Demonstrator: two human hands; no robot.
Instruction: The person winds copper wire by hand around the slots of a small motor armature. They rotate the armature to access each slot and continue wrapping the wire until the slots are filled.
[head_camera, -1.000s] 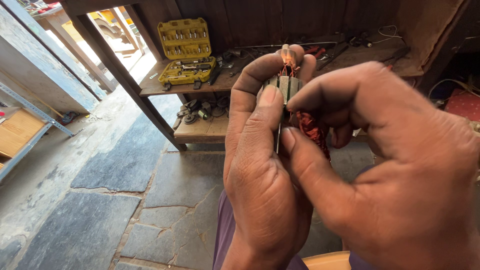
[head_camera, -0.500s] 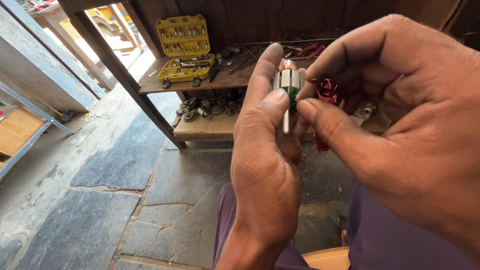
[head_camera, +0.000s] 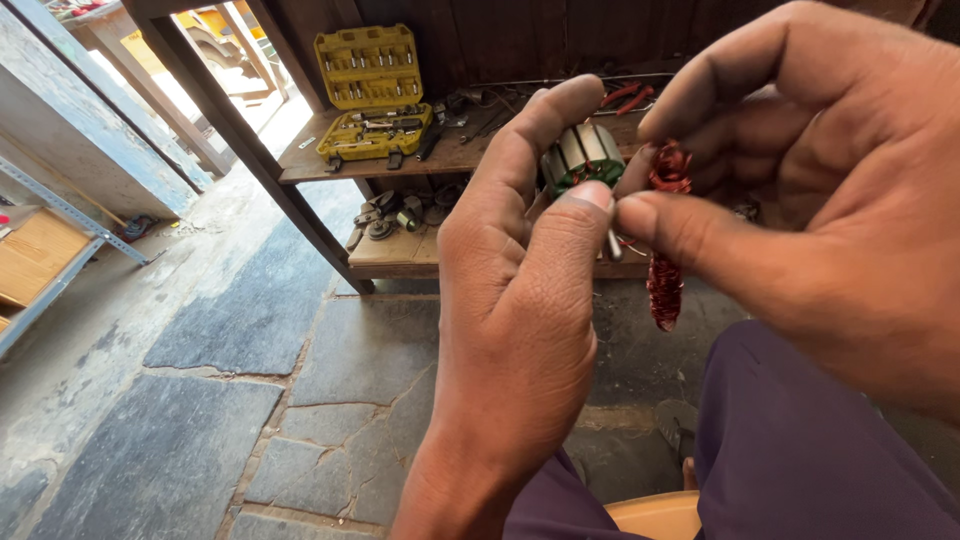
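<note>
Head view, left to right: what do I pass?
Grey metal shelf frame → open yellow tool case → left hand → small motor armature → red copper wire coil → right hand.

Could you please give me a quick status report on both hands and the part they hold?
Left hand pinching small motor armature by thumb and forefinger. Right hand gripping red copper winding trailing below it. Nothing between hands and part.
</note>
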